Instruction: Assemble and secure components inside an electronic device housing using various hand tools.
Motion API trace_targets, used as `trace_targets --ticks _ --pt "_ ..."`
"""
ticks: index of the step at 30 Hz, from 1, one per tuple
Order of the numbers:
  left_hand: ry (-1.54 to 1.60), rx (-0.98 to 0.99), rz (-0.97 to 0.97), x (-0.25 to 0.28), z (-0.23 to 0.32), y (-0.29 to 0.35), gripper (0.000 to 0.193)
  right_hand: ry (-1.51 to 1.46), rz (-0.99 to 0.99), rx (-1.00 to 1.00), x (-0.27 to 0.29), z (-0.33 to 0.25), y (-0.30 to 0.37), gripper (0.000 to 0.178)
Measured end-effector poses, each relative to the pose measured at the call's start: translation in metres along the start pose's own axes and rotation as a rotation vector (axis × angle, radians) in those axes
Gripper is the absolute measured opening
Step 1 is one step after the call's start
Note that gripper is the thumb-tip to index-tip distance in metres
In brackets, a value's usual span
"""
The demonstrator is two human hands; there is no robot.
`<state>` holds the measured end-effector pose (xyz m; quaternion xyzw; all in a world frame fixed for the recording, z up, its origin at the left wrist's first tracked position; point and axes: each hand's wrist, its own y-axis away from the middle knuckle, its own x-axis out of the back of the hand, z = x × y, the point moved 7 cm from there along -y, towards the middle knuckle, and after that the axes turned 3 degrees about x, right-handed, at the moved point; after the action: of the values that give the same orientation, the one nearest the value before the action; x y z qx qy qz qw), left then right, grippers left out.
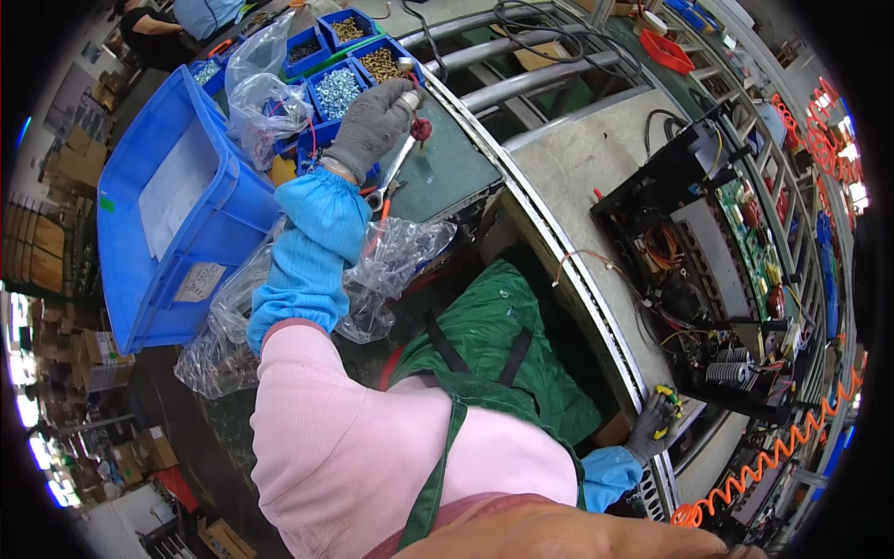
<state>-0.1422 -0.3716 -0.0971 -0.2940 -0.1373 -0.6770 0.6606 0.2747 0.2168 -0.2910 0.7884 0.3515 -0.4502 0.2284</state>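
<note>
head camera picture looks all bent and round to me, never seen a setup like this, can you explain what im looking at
No robot is at work here; you are seeing through a wide fisheye camera on a person's head, looking down, so straight edges bend near the rim. The grey-gloved left hand is up by blue bins of small metal parts; what its fingertips hold, if anything, is hard to tell. A wrench-like tool shows beside it, over the bench top. The right hand, also gloved, is at lower right with a small green-and-yellow thing at its fingers. Above it in the picture sits a black-framed unit with exposed wiring. At left is a big blue tub.
</note>
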Motion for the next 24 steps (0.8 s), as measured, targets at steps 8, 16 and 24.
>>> trace_targets --ticks 8,16,24 --pt "0.511 0.031 -0.036 0.039 0.002 -0.004 0.023 -0.012 0.037 0.012 0.005 -0.001 -0.005 0.041" --pt "1.363 0.040 -0.406 -0.011 0.029 0.012 0.024 0.058 -0.240 0.023 -0.073 0.023 0.011 0.026" --pt "1.894 0.033 -0.883 -0.081 0.094 0.038 0.022 0.845 -0.285 -0.052 -0.182 0.098 0.017 0.043"
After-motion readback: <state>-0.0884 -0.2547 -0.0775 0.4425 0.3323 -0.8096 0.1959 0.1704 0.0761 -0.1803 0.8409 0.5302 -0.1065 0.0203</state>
